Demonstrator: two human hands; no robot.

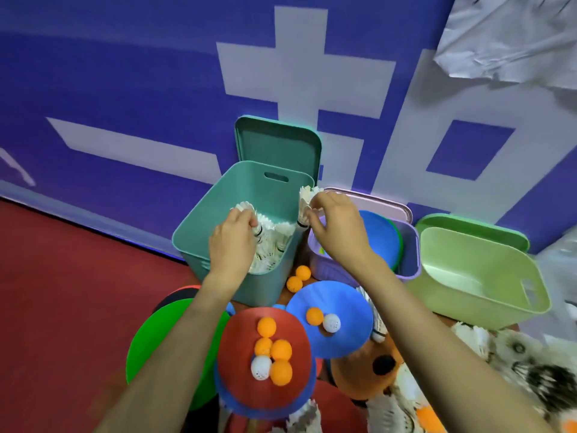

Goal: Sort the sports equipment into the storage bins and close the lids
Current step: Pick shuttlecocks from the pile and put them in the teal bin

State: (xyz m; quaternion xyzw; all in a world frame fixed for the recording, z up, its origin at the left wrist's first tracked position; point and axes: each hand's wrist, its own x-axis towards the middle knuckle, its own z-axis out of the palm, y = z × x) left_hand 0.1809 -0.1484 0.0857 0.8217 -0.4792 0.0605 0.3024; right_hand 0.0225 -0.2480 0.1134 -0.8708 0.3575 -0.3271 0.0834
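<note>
Closest, in front of the teal bin (265,285), orange balls (281,350) lie loose on a red paddle (237,342). Left hand (232,242) is down inside the bin, fingers pinching a shuttlecock (245,208) above the heap (282,234) lying there. Right hand (337,226) pinches a second shuttlecock (307,195) over the bin's right rim, not yet inside. Best to lower each cork-down onto the heap and let go gently, so feathers aren't crushed. The right one should clear the rim first, or it may drop beside the bin.
</note>
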